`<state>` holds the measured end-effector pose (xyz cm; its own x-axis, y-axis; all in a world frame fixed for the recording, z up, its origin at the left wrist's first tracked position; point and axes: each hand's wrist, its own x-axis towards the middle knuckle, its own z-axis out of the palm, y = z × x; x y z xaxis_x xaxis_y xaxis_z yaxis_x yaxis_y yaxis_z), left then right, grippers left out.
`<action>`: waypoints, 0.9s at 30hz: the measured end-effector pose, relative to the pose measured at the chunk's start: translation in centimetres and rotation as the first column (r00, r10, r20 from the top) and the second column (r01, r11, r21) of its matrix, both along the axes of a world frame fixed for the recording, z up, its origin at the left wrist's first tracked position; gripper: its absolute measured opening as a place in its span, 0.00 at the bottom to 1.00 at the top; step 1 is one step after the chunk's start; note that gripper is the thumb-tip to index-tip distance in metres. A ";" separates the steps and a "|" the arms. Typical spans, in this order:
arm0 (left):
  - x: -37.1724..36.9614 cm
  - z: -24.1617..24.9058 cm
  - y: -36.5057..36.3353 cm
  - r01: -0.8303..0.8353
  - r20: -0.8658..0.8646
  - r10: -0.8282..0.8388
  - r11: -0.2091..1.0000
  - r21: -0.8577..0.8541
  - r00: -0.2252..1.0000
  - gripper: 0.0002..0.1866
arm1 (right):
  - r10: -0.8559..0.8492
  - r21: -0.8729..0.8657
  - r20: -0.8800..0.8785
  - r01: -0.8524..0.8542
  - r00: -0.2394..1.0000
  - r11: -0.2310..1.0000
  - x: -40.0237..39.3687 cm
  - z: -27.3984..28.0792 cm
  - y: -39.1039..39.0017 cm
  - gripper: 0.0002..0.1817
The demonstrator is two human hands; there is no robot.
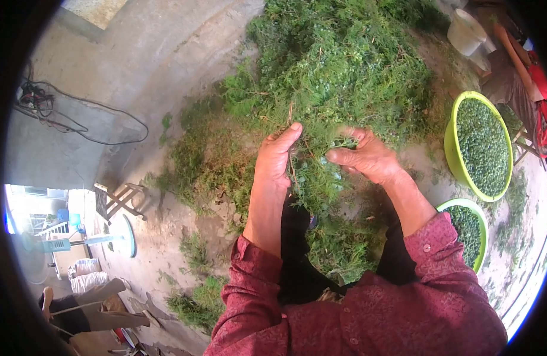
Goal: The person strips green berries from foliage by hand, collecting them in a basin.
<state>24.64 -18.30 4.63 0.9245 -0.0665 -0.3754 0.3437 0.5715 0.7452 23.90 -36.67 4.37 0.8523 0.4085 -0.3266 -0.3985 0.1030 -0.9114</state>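
Observation:
My left hand [272, 159] is closed around the woody stem of a feathery evergreen branch [315, 181], its thumb pointing up. To its right, my right hand [371, 159] pinches a sprig at the branch's upper side between thumb and fingers. The branch hangs between both hands above my lap. Just beyond my hands rises a big heap of cut evergreen branches [338, 65], dotted with small pale green cones or berries. More green cuttings [341, 249] lie between my legs.
At right stand a yellow-green basin [452, 160] and a smaller green basin [484, 234], both filled with small green pieces. Another person's arm [514, 56] shows at upper right near a white bucket [466, 32]. A wooden stool [120, 200], fan [48, 244] and black cable [107, 107] are left.

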 end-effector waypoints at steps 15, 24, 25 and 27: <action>0.4 -0.5 1.4 -0.042 0.087 0.022 0.971 0.235 0.996 0.09 | 0.329 -0.342 0.291 -0.224 0.898 0.913 -0.7 1.1 0.2 0.23; 0.4 0.5 4.1 -0.254 0.021 0.256 0.937 0.239 0.966 0.17 | 0.432 -0.052 -0.156 -0.444 0.888 0.895 -2.0 1.3 -1.7 0.16; 0.4 0.4 4.6 -0.244 0.031 0.243 0.945 0.216 0.969 0.15 | 0.416 0.099 -0.197 -0.404 0.888 0.909 -2.0 0.8 -2.4 0.15; 0.2 0.5 4.3 -0.231 0.029 0.230 0.954 0.192 0.973 0.12 | 0.352 0.265 -0.184 -0.298 0.918 0.917 -1.8 0.0 -2.7 0.13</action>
